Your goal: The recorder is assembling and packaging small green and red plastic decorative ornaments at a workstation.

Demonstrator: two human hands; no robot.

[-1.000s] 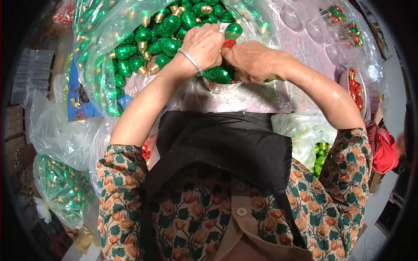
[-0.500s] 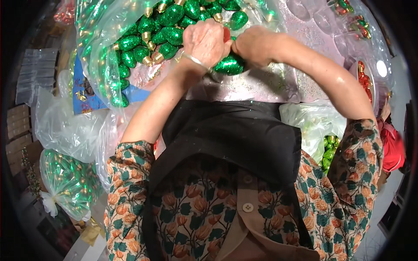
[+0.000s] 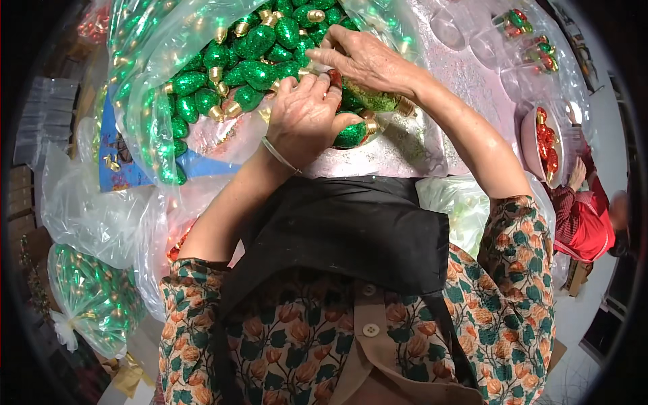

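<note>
- While the left hand (image 3: 304,118) is curling just below the heap of green glittery bulbs (image 3: 260,42), a single green bulb (image 3: 351,137) is lying under its thumb; whether it is gripping, I cannot tell.
- At the heap's right edge, the right hand (image 3: 371,64) is hovering half-open, its hold not showing clearly.
- Red ornaments (image 3: 550,158) are resting well right of the heap.

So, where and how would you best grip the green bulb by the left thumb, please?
Grip the bulb by its gold cap, probably from the right: the cap points right, clear of the left hand, whose thumb overlaps the rounded body.
</note>
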